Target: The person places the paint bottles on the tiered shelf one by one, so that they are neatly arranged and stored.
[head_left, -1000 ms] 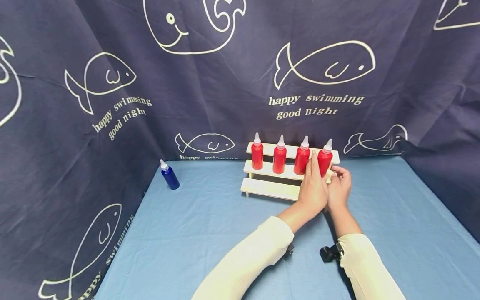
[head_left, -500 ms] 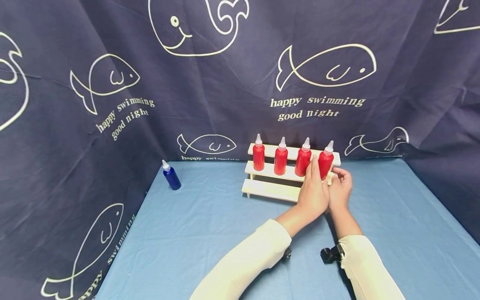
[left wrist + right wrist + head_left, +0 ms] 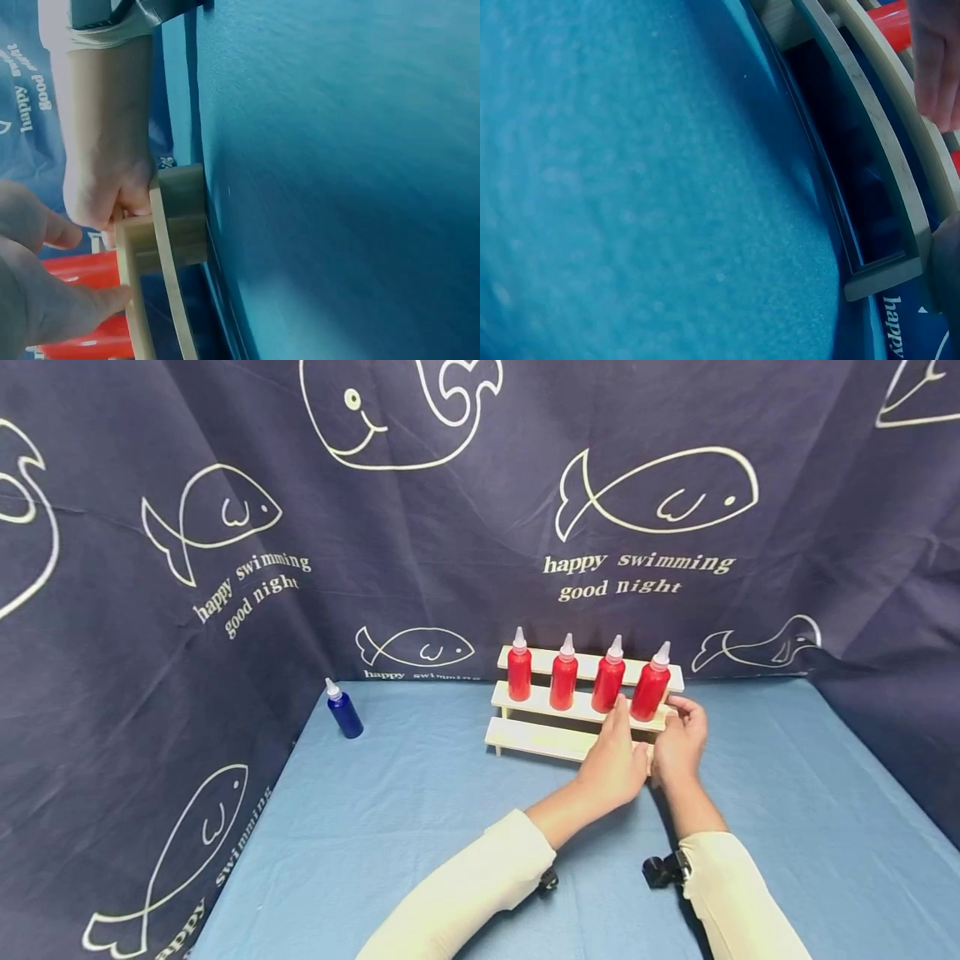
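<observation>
Several red squeeze bottles (image 3: 563,683) with pale pointed nozzles stand in a row on the middle step of a three-step wooden rack (image 3: 540,737). Close in front of the two right-hand bottles is my left hand (image 3: 615,764), its fingers extended. In the left wrist view a finger (image 3: 97,304) reaches the edge of a step beside the bottles. My right hand (image 3: 679,745) holds the rack's right end with curled fingers, partly hidden behind it. The right wrist view shows the rack's front edge (image 3: 881,135) and only part of each hand.
A blue squeeze bottle (image 3: 346,716) stands apart near the left edge of the blue table cloth (image 3: 390,827). A dark curtain (image 3: 450,560) with fish drawings hangs behind the rack and along the sides. Black wrist cameras (image 3: 663,870) sit under both sleeves.
My left hand has drawn back from the rightmost red bottle, down and to the left, leaving that bottle standing more fully in sight. The right hand stays at the rack's end.
</observation>
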Demonstrator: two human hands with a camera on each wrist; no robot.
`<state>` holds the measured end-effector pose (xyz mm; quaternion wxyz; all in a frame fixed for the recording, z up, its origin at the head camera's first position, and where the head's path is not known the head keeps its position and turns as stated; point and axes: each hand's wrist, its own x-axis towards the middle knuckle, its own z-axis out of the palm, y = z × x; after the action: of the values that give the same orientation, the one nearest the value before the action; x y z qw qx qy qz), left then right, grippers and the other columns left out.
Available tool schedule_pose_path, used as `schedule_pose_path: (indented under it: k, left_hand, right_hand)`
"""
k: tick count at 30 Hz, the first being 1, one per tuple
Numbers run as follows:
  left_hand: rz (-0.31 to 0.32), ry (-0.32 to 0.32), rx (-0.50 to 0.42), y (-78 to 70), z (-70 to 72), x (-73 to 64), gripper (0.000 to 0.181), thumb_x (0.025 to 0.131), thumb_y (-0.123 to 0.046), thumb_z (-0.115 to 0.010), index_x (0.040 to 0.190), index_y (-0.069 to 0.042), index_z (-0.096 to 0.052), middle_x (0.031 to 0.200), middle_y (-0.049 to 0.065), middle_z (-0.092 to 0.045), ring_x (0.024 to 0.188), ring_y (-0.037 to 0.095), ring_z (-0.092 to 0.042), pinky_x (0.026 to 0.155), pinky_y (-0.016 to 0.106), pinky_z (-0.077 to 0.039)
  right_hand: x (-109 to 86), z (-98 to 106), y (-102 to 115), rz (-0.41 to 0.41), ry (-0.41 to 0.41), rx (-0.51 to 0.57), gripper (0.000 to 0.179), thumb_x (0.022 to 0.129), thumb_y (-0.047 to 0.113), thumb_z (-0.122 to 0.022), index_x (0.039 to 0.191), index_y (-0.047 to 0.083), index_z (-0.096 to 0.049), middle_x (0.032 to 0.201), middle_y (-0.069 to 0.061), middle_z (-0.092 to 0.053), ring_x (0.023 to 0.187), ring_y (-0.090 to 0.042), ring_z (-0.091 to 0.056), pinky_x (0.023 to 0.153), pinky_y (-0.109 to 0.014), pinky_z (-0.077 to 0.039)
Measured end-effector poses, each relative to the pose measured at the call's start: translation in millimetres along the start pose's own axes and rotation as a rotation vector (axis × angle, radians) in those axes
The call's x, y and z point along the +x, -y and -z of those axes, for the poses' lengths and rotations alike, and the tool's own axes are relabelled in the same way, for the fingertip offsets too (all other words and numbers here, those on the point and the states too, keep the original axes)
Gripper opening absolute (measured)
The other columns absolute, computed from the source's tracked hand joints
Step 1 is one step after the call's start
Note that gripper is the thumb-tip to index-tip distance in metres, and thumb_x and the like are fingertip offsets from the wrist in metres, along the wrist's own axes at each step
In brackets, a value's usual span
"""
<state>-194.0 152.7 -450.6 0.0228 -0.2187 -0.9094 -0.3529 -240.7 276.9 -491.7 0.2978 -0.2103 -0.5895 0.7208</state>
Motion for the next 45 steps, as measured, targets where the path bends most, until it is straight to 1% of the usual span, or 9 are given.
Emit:
schedule_pose_path:
  k: [5, 8, 12, 17, 20, 22, 27, 38, 45]
  left_hand:
    - [-0.037, 0.077, -0.048, 11.7, 11.9, -14.9, 0.078, 0.107, -0.027, -0.056, 0.169, -0.004, -0.014, 0.176, 0.01, -0.027, 0.161, 0.015, -0.032, 0.128, 0.029, -0.035]
    - [-0.067, 0.098, -0.095, 15.7, 22.0, -23.2, 0.079, 0.107, -0.028, -0.057, 0.17, -0.007, -0.013, 0.176, 0.009, -0.027, 0.162, 0.016, -0.032, 0.129, 0.033, -0.035]
    - [-0.083, 0.085, -0.148, 18.4, 36.1, -32.6, 0.077, 0.106, -0.029, -0.059, 0.169, -0.008, -0.019, 0.174, 0.008, -0.033, 0.16, 0.017, -0.036, 0.128, 0.036, -0.036]
    - [-0.082, 0.06, -0.21, 21.2, 46.7, -41.4, 0.075, 0.105, -0.028, -0.061, 0.168, -0.01, -0.024, 0.168, 0.003, -0.044, 0.151, 0.017, -0.049, 0.125, 0.037, -0.042]
    - [-0.073, 0.054, -0.251, 24.6, 50.7, -46.2, 0.075, 0.105, -0.028, -0.061, 0.168, -0.011, -0.025, 0.165, 0.002, -0.047, 0.141, 0.019, -0.06, 0.123, 0.037, -0.045]
    - [-0.067, 0.047, -0.256, 27.5, 53.2, -49.2, 0.074, 0.105, -0.028, -0.061, 0.168, -0.012, -0.026, 0.164, 0.001, -0.048, 0.142, 0.018, -0.059, 0.123, 0.038, -0.044]
    - [-0.056, 0.043, -0.222, 34.3, 63.5, -61.0, 0.075, 0.105, -0.031, -0.061, 0.168, -0.015, -0.026, 0.169, 0.0, -0.042, 0.158, 0.016, -0.039, 0.128, 0.043, -0.038]
    - [-0.015, -0.014, -0.242, 52.8, 89.3, -75.7, 0.074, 0.102, -0.029, -0.064, 0.167, -0.015, -0.031, 0.173, 0.008, -0.034, 0.165, 0.025, -0.023, 0.129, 0.056, -0.032]
    - [-0.083, -0.092, -0.219, 67.9, 102.0, -77.9, 0.06, 0.1, -0.021, -0.067, 0.156, -0.009, -0.05, 0.166, 0.01, -0.044, 0.163, 0.037, -0.026, 0.129, 0.06, -0.03]
  right_hand:
    - [-1.2, -2.0, 0.3, 0.024, -0.015, 0.001, 0.034, 0.104, -0.007, -0.039, 0.106, 0.019, -0.06, 0.111, 0.011, -0.051, 0.115, -0.005, -0.048, 0.101, -0.018, -0.038]
    - [-1.5, -1.7, 0.7, 0.039, -0.018, -0.016, 0.03, 0.104, -0.007, -0.039, 0.116, 0.005, -0.063, 0.109, 0.012, -0.052, 0.112, -0.005, -0.047, 0.099, -0.018, -0.037]
    - [-2.1, -2.0, 2.2, 0.036, -0.018, -0.054, 0.036, 0.105, -0.005, -0.04, 0.134, -0.008, -0.06, 0.107, 0.011, -0.055, 0.107, -0.005, -0.048, 0.095, -0.02, -0.039]
    - [-0.5, -2.1, 3.5, -0.032, -0.013, -0.091, 0.045, 0.109, 0.002, -0.038, 0.15, -0.002, -0.055, 0.134, -0.008, -0.063, 0.127, -0.013, -0.052, 0.112, -0.025, -0.041]
    - [1.0, -2.4, 4.3, -0.079, -0.001, -0.114, 0.048, 0.109, 0.006, -0.036, 0.155, 0.003, -0.051, 0.155, -0.014, -0.057, 0.143, -0.017, -0.049, 0.123, -0.029, -0.038]
    - [1.6, -2.5, 4.5, -0.098, 0.006, -0.119, 0.049, 0.109, 0.007, -0.035, 0.156, 0.004, -0.05, 0.16, -0.015, -0.053, 0.148, -0.018, -0.046, 0.128, -0.031, -0.035]
    - [2.7, -1.4, 4.5, -0.115, 0.019, -0.11, 0.051, 0.108, 0.006, -0.033, 0.157, 0.006, -0.048, 0.164, -0.012, -0.049, 0.154, -0.014, -0.039, 0.132, -0.032, -0.028]
    - [4.5, 0.2, 5.8, -0.125, 0.012, -0.105, 0.052, 0.108, 0.005, -0.033, 0.158, 0.008, -0.046, 0.166, -0.011, -0.046, 0.154, -0.012, -0.037, 0.133, -0.03, -0.025]
    - [3.6, -0.6, 5.8, -0.115, 0.008, -0.079, 0.052, 0.107, 0.003, -0.034, 0.158, 0.005, -0.047, 0.164, -0.013, -0.048, 0.154, -0.013, -0.039, 0.132, -0.029, -0.026]
